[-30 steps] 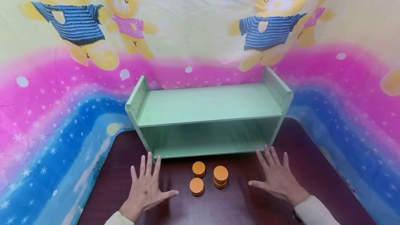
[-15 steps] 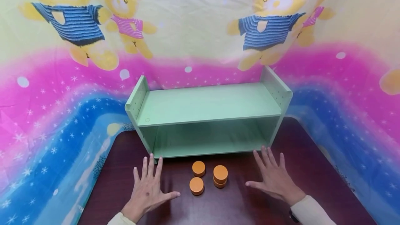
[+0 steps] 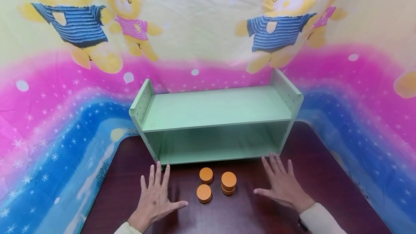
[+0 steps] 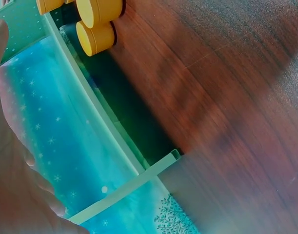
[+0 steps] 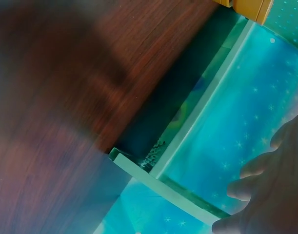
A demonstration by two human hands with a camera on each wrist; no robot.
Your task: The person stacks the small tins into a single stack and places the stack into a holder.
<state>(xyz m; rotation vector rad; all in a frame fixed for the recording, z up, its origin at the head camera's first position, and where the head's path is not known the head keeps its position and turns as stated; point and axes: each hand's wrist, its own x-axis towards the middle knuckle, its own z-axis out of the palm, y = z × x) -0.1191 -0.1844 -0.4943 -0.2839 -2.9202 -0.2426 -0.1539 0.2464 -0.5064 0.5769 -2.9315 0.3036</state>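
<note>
Several small round orange pieces with flat tops sit on the dark table between the hands. In the head view, one orange round [image 3: 206, 175] lies behind another [image 3: 204, 193], and to their right is a stack of orange rounds [image 3: 229, 180]. My left hand [image 3: 154, 199] is held to their left with fingers spread and holds nothing. On the right, my right hand [image 3: 284, 187] mirrors it, fingers spread, also holding nothing. Both wrist views catch part of the hand plus orange rounds [image 4: 96, 38] at the top edge; the right wrist view crops its orange round [image 5: 251, 9].
A pale green two-tier shelf [image 3: 214, 108] stands at the back of the dark wood table [image 3: 234, 216], with raised side panels. Behind and around it hangs a cloth [image 3: 201, 28] printed with teddy bears. A cream sleeve [image 3: 321, 219] covers the right forearm.
My left hand has drifted slightly right and toward the front; my right hand has shifted slightly left and a little toward the front. The orange rounds and shelf stay put.
</note>
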